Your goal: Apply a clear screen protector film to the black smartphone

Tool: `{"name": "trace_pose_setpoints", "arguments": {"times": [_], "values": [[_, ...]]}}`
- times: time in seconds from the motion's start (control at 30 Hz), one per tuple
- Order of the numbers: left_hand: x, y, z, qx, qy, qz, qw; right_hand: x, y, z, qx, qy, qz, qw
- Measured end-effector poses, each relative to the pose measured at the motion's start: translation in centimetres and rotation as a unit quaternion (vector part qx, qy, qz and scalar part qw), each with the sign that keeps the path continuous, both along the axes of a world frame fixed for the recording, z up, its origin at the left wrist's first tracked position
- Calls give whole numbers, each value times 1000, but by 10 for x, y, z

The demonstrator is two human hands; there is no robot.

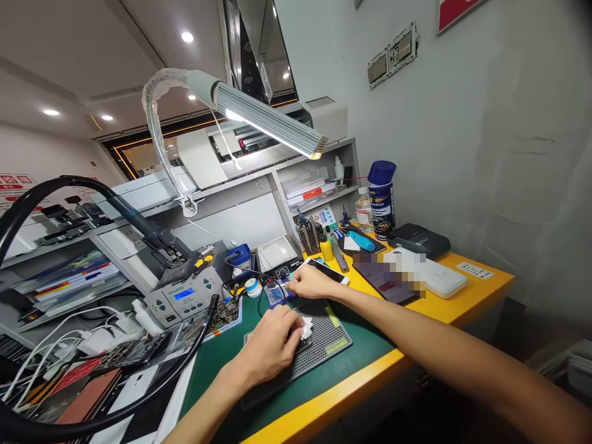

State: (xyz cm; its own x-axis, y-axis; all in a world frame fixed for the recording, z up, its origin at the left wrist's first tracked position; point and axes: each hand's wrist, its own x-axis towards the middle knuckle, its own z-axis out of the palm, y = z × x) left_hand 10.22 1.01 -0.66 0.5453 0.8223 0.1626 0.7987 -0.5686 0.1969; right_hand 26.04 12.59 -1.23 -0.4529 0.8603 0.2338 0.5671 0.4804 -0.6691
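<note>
My left hand (272,338) is over the grey perforated mat (326,342), its fingers closed on a crumpled white tissue (306,327). Beneath the tissue and fingertips lies a small dark item (303,345), mostly covered. Farther back, my right hand (311,282) is closed, fingertips down at a small blue holder (276,292); whatever they grip is too small to make out. A white-framed phone (328,271) lies just behind the right hand. To the left of the blue holder stands a small round tub (252,287) with a white lid.
A soldering station (185,296) and a parts tray (226,316) stand left, with a black hose (208,327) curving in front. Right are a dark phone (383,280), a white power bank (430,274) and a spray can (382,203). A lamp (271,120) hangs above.
</note>
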Motion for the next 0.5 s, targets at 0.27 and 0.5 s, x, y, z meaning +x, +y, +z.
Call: {"name": "trace_pose_setpoints", "arguments": {"times": [0.27, 0.5], "values": [[9, -3, -5, 72, 77, -38, 994, 0, 0, -1, 8, -18, -15, 1000], [11, 13, -9, 137, 154, -35, 978, -1, -2, -2, 18, -36, -19, 999]]}}
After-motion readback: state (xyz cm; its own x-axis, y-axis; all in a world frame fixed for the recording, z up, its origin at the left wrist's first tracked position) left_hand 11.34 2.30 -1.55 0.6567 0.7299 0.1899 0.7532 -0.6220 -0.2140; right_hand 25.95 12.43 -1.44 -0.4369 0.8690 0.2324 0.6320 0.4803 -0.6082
